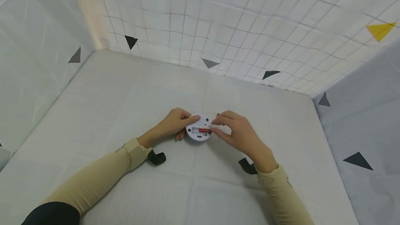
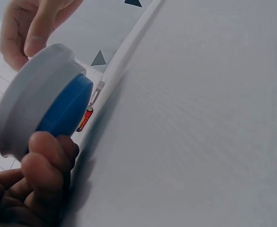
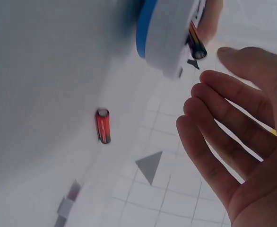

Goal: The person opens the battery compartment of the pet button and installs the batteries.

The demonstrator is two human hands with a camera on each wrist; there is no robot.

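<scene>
A round white device (image 1: 196, 136) with a blue underside (image 2: 67, 106) is gripped by my left hand (image 1: 178, 122), thumb on its face and fingers beneath. Its battery compartment lies uncovered. One red and black battery (image 1: 204, 130) sits partly in that compartment; in the right wrist view its end (image 3: 197, 51) sticks out at a tilt. My right hand (image 1: 239, 132) is just beside this battery, thumb and fingertips apart; the right wrist view shows a gap between them and the battery. Another red battery (image 3: 102, 126) lies on the table beyond the device, mostly hidden in the head view.
The white-covered table (image 1: 131, 190) meets a grid-lined wall sheet (image 1: 231, 27) at the back and plain sheets at the sides. A small pale object (image 2: 97, 92) lies near the loose battery; its kind is unclear. Black camera mounts (image 1: 156, 157) extend from both wrists.
</scene>
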